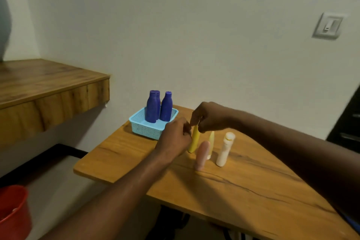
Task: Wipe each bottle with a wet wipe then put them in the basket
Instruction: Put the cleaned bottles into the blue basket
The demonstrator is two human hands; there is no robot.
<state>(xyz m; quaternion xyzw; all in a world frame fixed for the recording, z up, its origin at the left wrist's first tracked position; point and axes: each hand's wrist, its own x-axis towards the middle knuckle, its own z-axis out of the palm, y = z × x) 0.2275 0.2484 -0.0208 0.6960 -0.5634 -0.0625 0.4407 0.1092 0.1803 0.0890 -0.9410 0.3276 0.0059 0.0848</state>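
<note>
Hands meet at the yellow bottle [195, 140], tilted on the counter [253, 185]: our right hand [209, 117] pinches its top, likely to steady it; whether our curled left hand [175, 137] holds a wipe, we cannot tell. Blue bottles [158, 107] stand in the basket [144, 127].

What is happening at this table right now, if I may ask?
A person holds a tilted yellow bottle, right hand pinching its top, left hand curled at its side. Two blue bottles already stand in the basket; a pink bottle, a pale yellow bottle and a white bottle wait on the table. No wipe is visible.
</note>
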